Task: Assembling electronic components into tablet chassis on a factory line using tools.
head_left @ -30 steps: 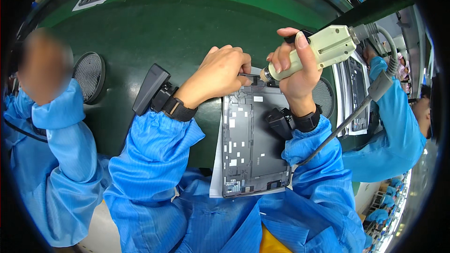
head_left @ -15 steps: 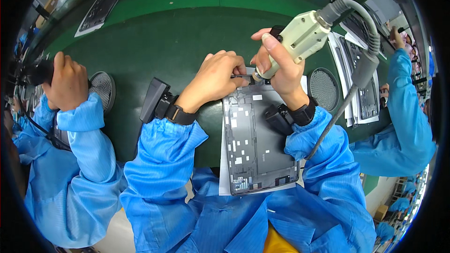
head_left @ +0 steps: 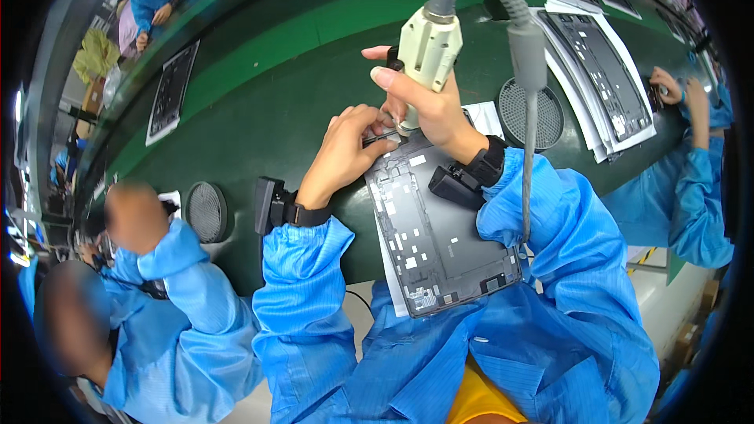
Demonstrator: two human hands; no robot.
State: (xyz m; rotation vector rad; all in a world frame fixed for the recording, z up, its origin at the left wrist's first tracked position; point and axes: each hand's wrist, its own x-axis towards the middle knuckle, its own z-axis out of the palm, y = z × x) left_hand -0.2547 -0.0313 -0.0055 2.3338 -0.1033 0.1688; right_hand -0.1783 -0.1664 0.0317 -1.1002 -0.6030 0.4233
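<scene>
A dark tablet back cover (head_left: 471, 232), dotted with small white patches, lies over white paper sheets (head_left: 394, 267) in front of me. My left hand (head_left: 345, 141) is closed at the cover's far left corner, thumb and fingers pinching its edge. In my right hand (head_left: 440, 106) is a cream corded hand tool (head_left: 428, 51), held nearly upright with fingers wrapped round it. Its narrow tip points down at the far edge, right beside my left fingertips. Contact between tip and cover cannot be made out. Both wrists wear black straps with dark boxes.
Round grey mesh discs stand right (head_left: 531, 119) and left (head_left: 207, 212) on the green table (head_left: 290, 94). More dark covers (head_left: 597, 71) lie on paper at the right, another (head_left: 173, 94) far left. The tool's grey cable (head_left: 528, 165) hangs past my right forearm. Co-workers in blue sit on both sides.
The view has turned, so the cover now lies more slanted. The tool has swung from leaning right to nearly upright, its tip still by the far edge. My left hand keeps its grip.
</scene>
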